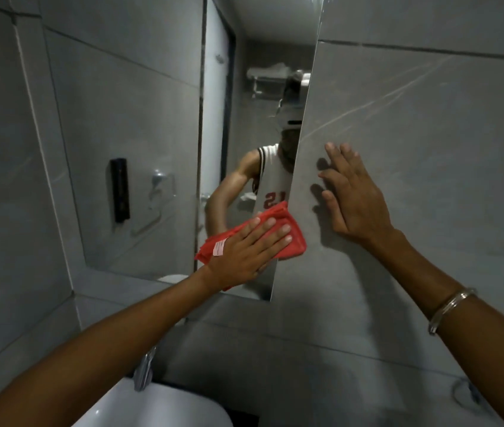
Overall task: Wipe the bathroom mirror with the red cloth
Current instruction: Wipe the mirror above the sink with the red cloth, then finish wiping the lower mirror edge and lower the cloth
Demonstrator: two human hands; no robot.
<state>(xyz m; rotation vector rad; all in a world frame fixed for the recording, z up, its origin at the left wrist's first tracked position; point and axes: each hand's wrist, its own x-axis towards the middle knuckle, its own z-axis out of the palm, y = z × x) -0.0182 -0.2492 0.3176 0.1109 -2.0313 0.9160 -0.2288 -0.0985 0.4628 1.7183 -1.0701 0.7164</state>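
Left hand [244, 251]: flat and spread, fingers wide, pressing the red cloth [287, 238] against the glass, not gripping it.
Red cloth: folded, under the left palm, at the mirror's lower right corner, its far edge lapping onto the tile; a white tag shows by the wrist.
Mirror [139, 143]: above and left of the left hand.
Right hand [352, 198]: open, fingers spread, flat on the grey wall tile [429, 143], holding nothing.
Bangle [447, 309]: on the right wrist.
Sink [158, 408]: below the left forearm.
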